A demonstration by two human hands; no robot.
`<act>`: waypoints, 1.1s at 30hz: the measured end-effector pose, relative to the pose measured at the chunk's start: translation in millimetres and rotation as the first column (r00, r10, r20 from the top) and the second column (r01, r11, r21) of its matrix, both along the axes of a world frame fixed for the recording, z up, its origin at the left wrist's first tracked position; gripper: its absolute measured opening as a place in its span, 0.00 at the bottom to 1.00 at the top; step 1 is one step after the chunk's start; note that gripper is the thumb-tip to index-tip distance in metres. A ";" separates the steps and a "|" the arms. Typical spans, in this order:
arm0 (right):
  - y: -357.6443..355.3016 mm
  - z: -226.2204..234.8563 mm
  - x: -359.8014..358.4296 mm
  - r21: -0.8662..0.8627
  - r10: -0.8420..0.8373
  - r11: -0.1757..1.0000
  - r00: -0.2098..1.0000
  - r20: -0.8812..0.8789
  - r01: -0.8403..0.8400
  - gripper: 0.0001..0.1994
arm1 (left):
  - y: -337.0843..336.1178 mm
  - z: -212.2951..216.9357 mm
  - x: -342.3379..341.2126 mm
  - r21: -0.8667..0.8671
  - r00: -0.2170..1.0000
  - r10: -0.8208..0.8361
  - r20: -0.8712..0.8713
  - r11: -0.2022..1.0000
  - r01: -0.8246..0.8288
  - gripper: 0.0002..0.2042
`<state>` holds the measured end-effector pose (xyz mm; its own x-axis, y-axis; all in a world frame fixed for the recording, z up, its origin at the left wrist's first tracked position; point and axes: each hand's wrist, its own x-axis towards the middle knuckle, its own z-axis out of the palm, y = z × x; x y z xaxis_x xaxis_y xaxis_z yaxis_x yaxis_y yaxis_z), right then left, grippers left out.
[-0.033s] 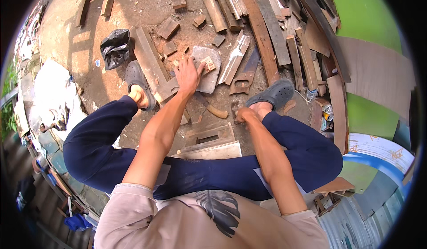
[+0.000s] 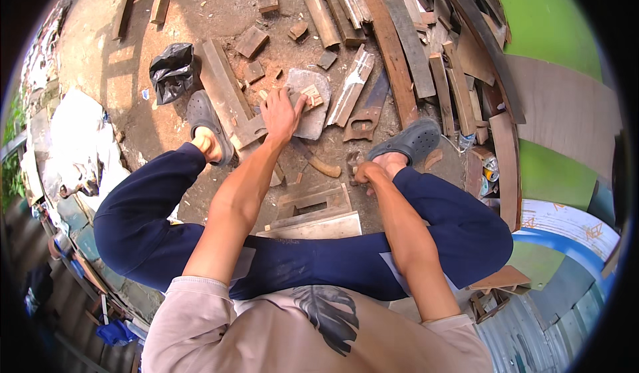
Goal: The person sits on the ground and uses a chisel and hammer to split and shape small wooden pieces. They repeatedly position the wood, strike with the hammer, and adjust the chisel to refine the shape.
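My left hand point(image 2: 279, 113) is closed over a short piece of wood point(image 2: 311, 98), whose pale, cut end shows past the fingers. Under that piece lies a flat grey stone slab point(image 2: 311, 125). A tool with a curved wooden handle point(image 2: 325, 167) and a dark metal part rests on the ground just below the left hand. My right hand point(image 2: 370, 172) is low beside my right foot, its fingers curled and mostly hidden; I cannot make out what they hold. Touching or close by it is a brown, worn object point(image 2: 353, 164). A handsaw point(image 2: 363, 126) lies beyond.
A thick wooden beam point(image 2: 223, 80) lies left of the slab, near a black plastic bag point(image 2: 172, 73). Wood offcuts point(image 2: 252, 42) are scattered ahead. Long planks point(image 2: 393, 46) and piled scrap wood point(image 2: 472, 60) line the right. A wooden frame piece point(image 2: 314, 203) sits between my legs.
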<state>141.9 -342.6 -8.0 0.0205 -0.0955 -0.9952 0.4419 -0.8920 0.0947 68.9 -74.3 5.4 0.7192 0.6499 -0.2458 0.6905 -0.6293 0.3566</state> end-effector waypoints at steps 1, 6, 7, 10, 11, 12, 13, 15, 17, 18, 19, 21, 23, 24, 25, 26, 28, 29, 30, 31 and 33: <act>-13.5 -6.1 -3.3 -0.019 -0.169 0.985 0.985 0.019 0.169 0.08 | -2.0 -1.4 -7.6 0.028 0.999 0.009 0.042 1.000 -0.010 0.37; -25.5 -8.9 25.6 -0.053 -0.451 0.892 0.882 -0.138 0.448 0.07 | 23.6 4.0 -24.3 0.049 0.977 -0.209 -0.051 0.976 0.212 0.48; -21.5 -10.8 49.1 -0.135 -0.481 0.877 0.835 -0.268 0.461 0.07 | 31.8 14.7 -21.8 -0.018 0.961 -0.223 -0.161 0.975 0.223 0.48; -14.9 18.1 62.7 0.019 -0.537 0.832 0.813 -0.224 0.555 0.08 | 45.6 16.1 -21.8 -0.191 0.931 -0.267 -0.251 0.956 0.223 0.48; -5.3 30.9 62.6 0.096 -0.550 0.822 0.826 -0.123 0.561 0.09 | 44.1 11.7 -22.7 -0.161 0.940 -0.271 -0.209 0.957 0.241 0.47; 2.1 45.8 62.2 0.175 -0.569 0.808 0.822 -0.017 0.563 0.10 | 41.9 9.7 -20.0 -0.133 0.943 -0.290 -0.162 0.954 0.270 0.46; 10.8 51.8 60.0 0.203 -0.571 0.814 0.814 0.104 0.545 0.12 | 38.6 10.6 -14.4 -0.110 0.950 -0.284 -0.132 0.956 0.271 0.45; 23.7 70.9 64.6 0.278 -0.550 0.828 0.802 0.234 0.487 0.13 | 28.4 11.9 2.9 -0.064 0.960 -0.272 -0.073 0.961 0.267 0.44; 37.3 97.3 76.4 0.373 -0.506 0.838 0.823 0.258 0.398 0.11 | 20.9 -1.1 10.7 -0.001 0.954 -0.289 -0.083 0.957 0.290 0.45; 38.6 103.1 78.2 0.416 -0.492 0.835 0.826 0.274 0.360 0.11 | 17.3 -2.1 16.1 0.027 0.948 -0.307 -0.087 0.950 0.311 0.45; 37.1 101.8 74.3 0.515 -0.604 0.748 0.751 0.267 0.419 0.11 | 16.6 -1.5 19.6 -0.046 0.946 -0.297 -0.131 0.955 0.294 0.46; 32.1 91.2 61.2 0.693 -0.797 0.529 0.568 0.207 0.490 0.13 | 17.7 -2.9 19.3 0.051 0.935 -0.332 -0.125 0.939 0.340 0.45; 27.0 68.4 55.5 0.861 -0.796 0.437 0.558 0.235 0.260 0.15 | 20.3 1.1 24.1 0.087 0.920 -0.371 -0.129 0.920 0.383 0.44; 28.4 59.7 53.5 0.916 -0.798 0.377 0.549 0.247 0.136 0.16 | 22.5 9.0 30.7 0.072 0.910 -0.391 -0.134 0.912 0.403 0.44; 48.9 76.4 51.6 0.942 -0.850 0.315 0.474 0.228 0.112 0.14 | 24.4 11.6 33.3 0.058 0.905 -0.399 -0.145 0.910 0.411 0.43; 66.5 90.0 51.8 0.957 -0.885 0.249 0.436 0.163 0.147 0.14 | 24.2 5.5 34.1 0.065 0.927 -0.362 -0.103 0.927 0.369 0.42; 92.5 108.9 53.2 0.972 -0.939 0.115 0.341 0.040 0.202 0.13 | 20.1 -10.1 37.1 0.068 0.956 -0.293 -0.010 0.954 0.293 0.41; 100.1 108.4 52.4 0.995 -0.936 0.055 0.350 0.020 0.089 0.12 | 17.5 -15.9 36.8 0.096 0.963 -0.269 0.004 0.959 0.268 0.39; 102.3 102.3 53.0 0.995 -0.929 0.088 0.365 0.065 0.046 0.11 | 17.7 -14.6 38.3 0.091 0.962 -0.274 -0.008 0.957 0.274 0.38; 103.1 91.7 53.8 0.993 -0.919 0.120 0.378 0.110 0.004 0.11 | 18.1 -13.6 40.1 0.086 0.960 -0.278 -0.021 0.956 0.279 0.38; 107.2 67.0 50.6 0.984 -0.933 0.160 0.315 0.175 -0.075 0.14 | 18.2 -9.0 43.5 0.074 0.957 -0.284 -0.054 0.955 0.288 0.37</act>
